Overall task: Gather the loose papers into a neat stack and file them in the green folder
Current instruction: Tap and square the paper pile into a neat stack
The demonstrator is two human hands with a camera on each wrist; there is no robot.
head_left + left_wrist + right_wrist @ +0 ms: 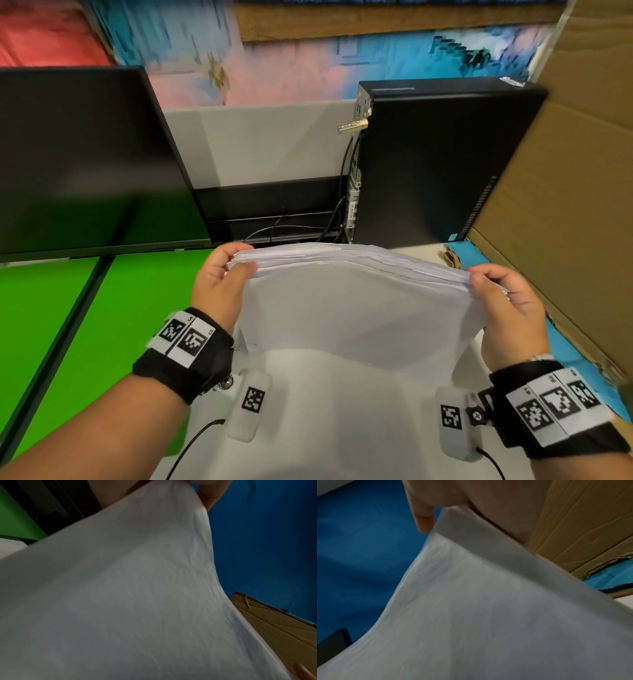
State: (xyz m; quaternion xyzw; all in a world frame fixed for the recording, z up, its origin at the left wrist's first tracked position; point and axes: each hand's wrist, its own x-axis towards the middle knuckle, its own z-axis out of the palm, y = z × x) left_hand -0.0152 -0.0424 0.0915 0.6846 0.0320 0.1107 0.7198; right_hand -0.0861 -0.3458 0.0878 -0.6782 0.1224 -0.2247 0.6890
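Note:
A stack of white papers (356,301) hangs upright above the white table, its top edges slightly uneven. My left hand (226,274) pinches the stack's top left corner, thumb in front. My right hand (503,294) grips the top right corner the same way. The sheets sag between the hands. The green folder (85,329) lies open and flat on the left. In the left wrist view the paper (128,595) fills the frame. In the right wrist view the paper (488,615) hangs below my fingers (423,519).
A black monitor (85,161) stands at the back left, over the folder's far edge. A black computer tower (442,161) with cables stands behind the papers. A cardboard panel (575,188) walls off the right side, over a blue sheet (565,346).

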